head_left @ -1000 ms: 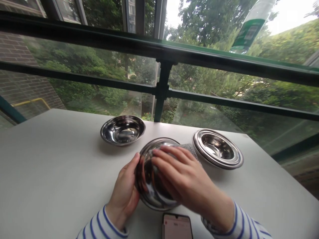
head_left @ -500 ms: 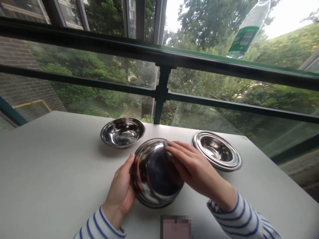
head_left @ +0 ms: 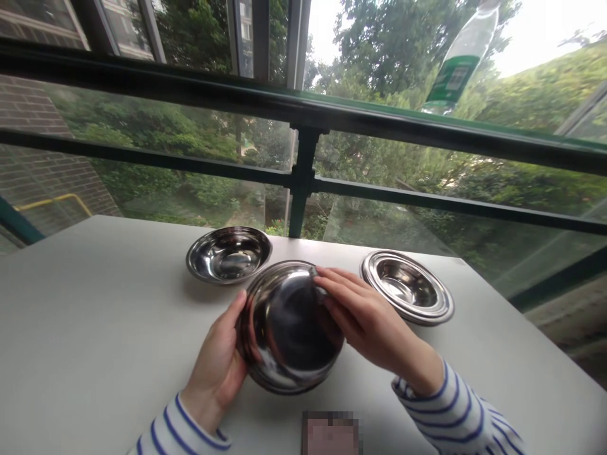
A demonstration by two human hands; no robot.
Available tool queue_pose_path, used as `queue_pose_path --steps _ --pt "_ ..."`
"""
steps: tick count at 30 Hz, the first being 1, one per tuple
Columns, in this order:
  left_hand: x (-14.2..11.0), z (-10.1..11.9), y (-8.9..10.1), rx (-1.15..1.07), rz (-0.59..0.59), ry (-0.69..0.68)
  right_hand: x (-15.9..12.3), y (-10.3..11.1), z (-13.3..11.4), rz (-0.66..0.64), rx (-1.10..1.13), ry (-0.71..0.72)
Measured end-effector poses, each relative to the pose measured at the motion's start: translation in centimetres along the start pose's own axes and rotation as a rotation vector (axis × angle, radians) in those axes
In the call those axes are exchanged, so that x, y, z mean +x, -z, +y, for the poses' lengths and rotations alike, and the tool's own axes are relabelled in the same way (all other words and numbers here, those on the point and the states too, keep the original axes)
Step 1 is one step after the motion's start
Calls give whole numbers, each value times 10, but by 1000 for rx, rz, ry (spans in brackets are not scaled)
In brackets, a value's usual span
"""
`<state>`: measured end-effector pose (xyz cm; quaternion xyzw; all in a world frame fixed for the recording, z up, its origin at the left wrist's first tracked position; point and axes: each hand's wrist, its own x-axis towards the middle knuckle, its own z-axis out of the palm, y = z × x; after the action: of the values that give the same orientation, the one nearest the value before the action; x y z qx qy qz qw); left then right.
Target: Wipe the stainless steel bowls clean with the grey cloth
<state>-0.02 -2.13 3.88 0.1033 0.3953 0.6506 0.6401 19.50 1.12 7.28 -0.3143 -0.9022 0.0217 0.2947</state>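
A shiny steel bowl (head_left: 289, 341) is held tilted over the table with its rounded outside and flat base turned towards me. My left hand (head_left: 220, 354) grips its left rim, thumb on the outer wall and fingers underneath. On the upper right of the base rests my right hand (head_left: 365, 313), its fingers together and bent. Something small and greyish shows under those fingertips; I cannot make out what it is. Behind the held bowl, to the left, another steel bowl (head_left: 232, 262) sits upright. A stack of steel bowls (head_left: 405, 284) stands to the right, beyond my right hand.
The white table (head_left: 118, 316) reaches to a dark green railing (head_left: 303, 183) with glass panels. A plastic bottle with a green label (head_left: 453, 79) stands on the top rail. At the near edge is a pixelated pinkish rectangle (head_left: 332, 436).
The view has shifted slightly, so hands and bowl appear a little further left. The right fingers remain at the upper right of the bowl's base; the grip is the same.
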Motion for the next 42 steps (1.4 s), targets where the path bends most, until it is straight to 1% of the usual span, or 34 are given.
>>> queue_pose_path --steps 2,4,7,9,10,12,15,16,18,20,21,25,26,29,31,32,34,36,37,40,42 --pt "-1 -2 1 19 -29 40 0 0 -1 11 -6 28" --pt "-1 -2 1 19 -25 27 1 0 -2 2 -13 48" --pt "0 0 0 -4 11 -22 1 1 0 -21 3 29" --pt "-1 -1 0 -8 8 -8 1 1 0 -19 20 7" --pt "-1 -3 0 2 -6 28 1 1 -1 -11 22 7" --pt "-3 -5 0 20 -52 62 1 1 -4 -1 -1 34" --pt "-5 -4 -2 25 -30 33 3 2 -8 -23 -67 100" --pt "-5 -3 -3 18 -15 13 3 2 -8 -23 -79 99" --pt "-5 1 -4 3 12 -17 3 3 -6 -3 -77 50" --pt "-4 2 -5 -6 21 -21 2 3 -4 24 -66 -7" --pt "-4 2 -4 -4 16 -16 2 2 -4 28 -69 -12" --pt "-3 0 -1 16 -17 -10 1 -1 -7 -14 -110 98" --pt "-3 0 -1 18 -17 -19 1 -1 -7 -20 -111 106" --pt "-2 1 -1 9 -6 -43 0 -1 -3 13 -76 11" --pt "-2 1 -2 7 -5 -34 0 -1 -2 42 -53 -42" --pt "-3 1 -3 9 -10 -21 0 -1 -2 46 -50 -35" --pt "-3 0 -3 15 -20 -3 0 -1 -5 33 -65 29" --pt "-3 0 -2 16 -22 -12 1 -1 -6 12 -78 77" --pt "-3 0 -2 15 -17 -23 2 0 -5 9 -76 68" --pt "-4 -1 -1 20 -14 -27 3 1 -3 44 -52 -24" --pt "-5 -3 -2 28 -39 -13 4 -1 -7 57 -53 -25"
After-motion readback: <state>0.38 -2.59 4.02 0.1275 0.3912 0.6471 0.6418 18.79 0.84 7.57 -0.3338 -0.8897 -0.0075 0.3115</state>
